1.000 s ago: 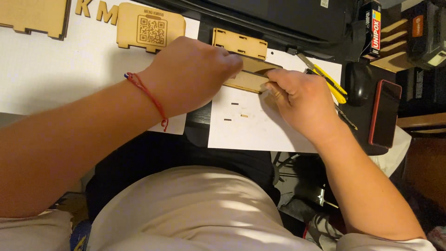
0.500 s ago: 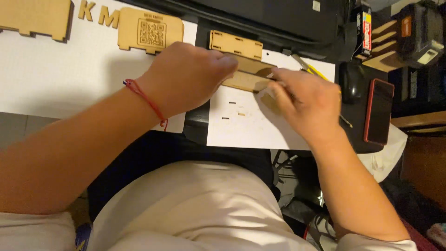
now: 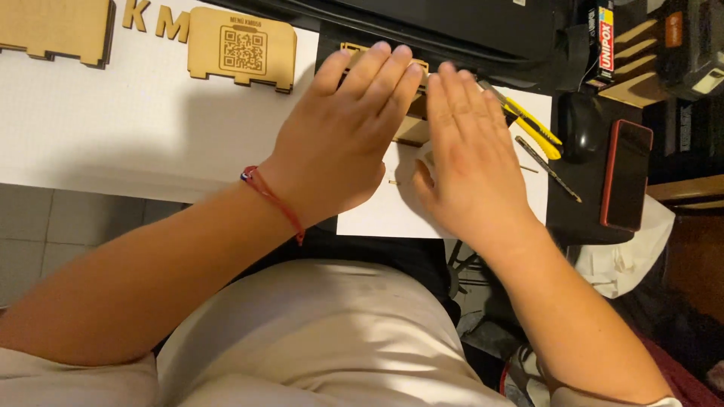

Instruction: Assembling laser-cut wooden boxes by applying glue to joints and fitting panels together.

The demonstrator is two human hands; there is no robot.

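My left hand (image 3: 343,139): flat, palm down, fingers straight and together, gripping nothing. My right hand (image 3: 467,162): likewise flat alongside, fingers together. Small wooden box (image 3: 413,124): beneath and between both palms, on the white sheet (image 3: 377,215).

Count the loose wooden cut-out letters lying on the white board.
2. Both lie at the board's top edge, side by side: the left letter next to the big wooden panel, the right letter beside the coded plaque. Others may lie out of frame.
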